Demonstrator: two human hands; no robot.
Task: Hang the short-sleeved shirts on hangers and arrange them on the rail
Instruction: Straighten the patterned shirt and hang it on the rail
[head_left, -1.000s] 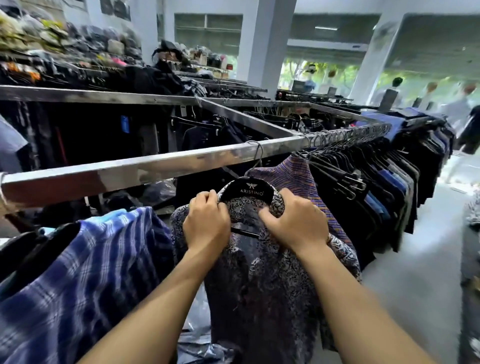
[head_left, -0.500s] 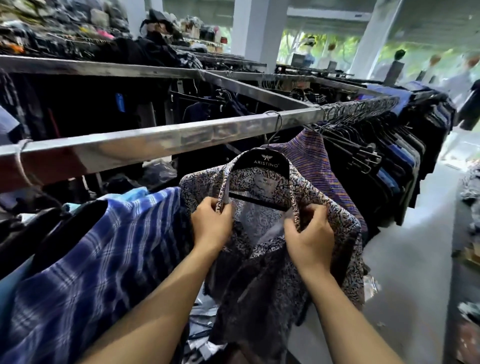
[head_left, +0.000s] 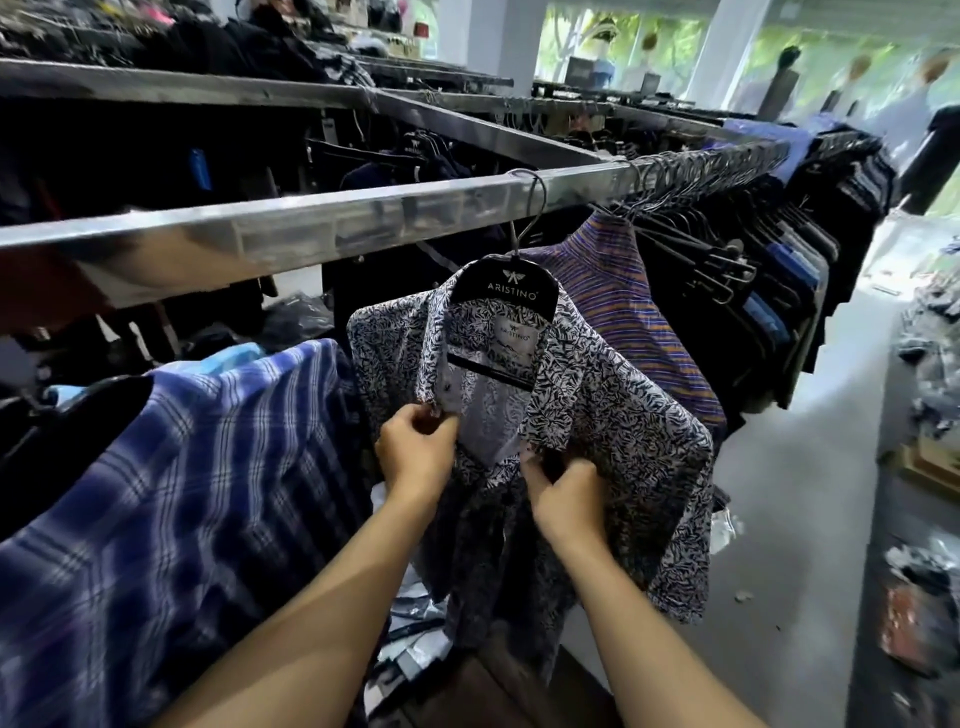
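Both left hand (head_left: 415, 457) and right hand (head_left: 569, 499) fingers tight on thin leaf-print shirt (head_left: 623, 431)

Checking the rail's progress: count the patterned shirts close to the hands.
3: a blue plaid shirt at left, a leaf-print shirt on the ARISTINO hanger at centre, and a striped shirt just right of it. The packed dark row may hide more.

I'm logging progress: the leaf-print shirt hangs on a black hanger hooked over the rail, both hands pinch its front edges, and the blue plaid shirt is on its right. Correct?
Not quite: the head view shows the blue plaid shirt on the left of the leaf-print shirt. The rest holds.
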